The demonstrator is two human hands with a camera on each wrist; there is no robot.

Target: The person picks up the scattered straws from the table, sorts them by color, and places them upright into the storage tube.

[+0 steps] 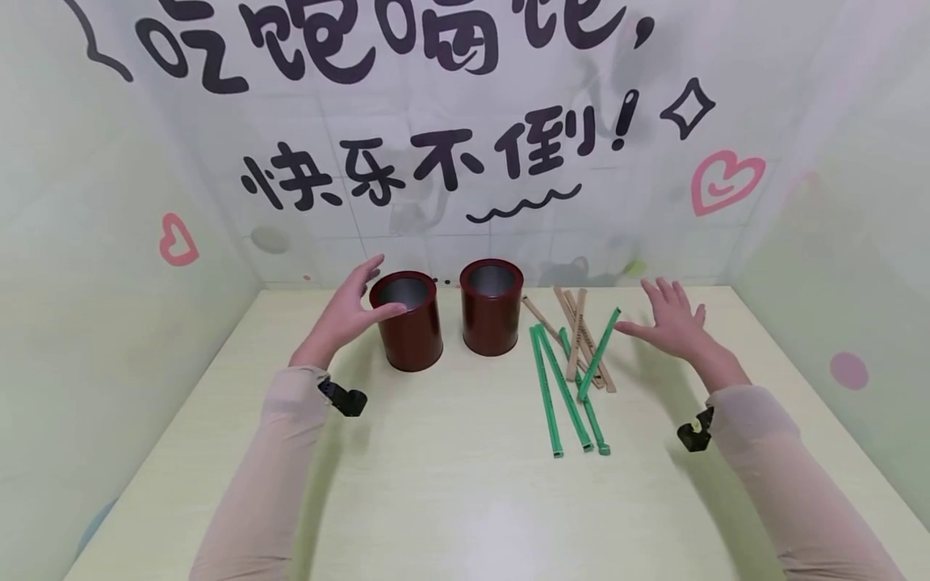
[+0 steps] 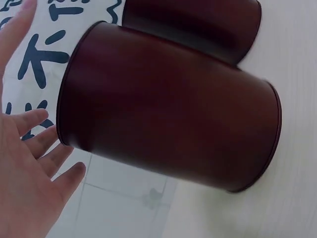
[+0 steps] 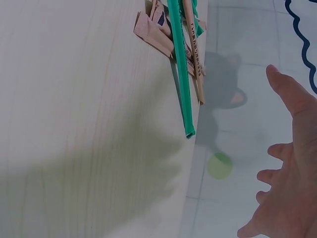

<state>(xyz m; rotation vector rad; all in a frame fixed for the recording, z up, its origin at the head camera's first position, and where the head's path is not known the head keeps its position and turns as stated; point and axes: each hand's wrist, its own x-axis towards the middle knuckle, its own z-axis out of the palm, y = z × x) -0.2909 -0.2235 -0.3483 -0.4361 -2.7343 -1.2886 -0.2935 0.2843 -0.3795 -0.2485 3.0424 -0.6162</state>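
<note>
Two dark red cylindrical canisters, open at the top, stand upright side by side toward the back of the table. Around the rim of the left canister (image 1: 411, 335) my left hand (image 1: 350, 315) is spread, thumb in front and fingers behind, in the head view. The left wrist view shows those fingers apart and straight near the rim. The other canister (image 1: 491, 323) stands just to its right. My right hand (image 1: 672, 323) hovers with fingers spread, right of a loose pile of green paper-wrapped sticks (image 1: 546, 395) and brown paper-wrapped sticks (image 1: 574, 339). It holds nothing.
The pale wooden table (image 1: 450, 484) meets a printed white backdrop (image 1: 407, 234) behind the canisters, with side panels left and right. A black wrist camera (image 1: 343, 398) sits on the left sleeve, another black camera (image 1: 696, 431) on the right one.
</note>
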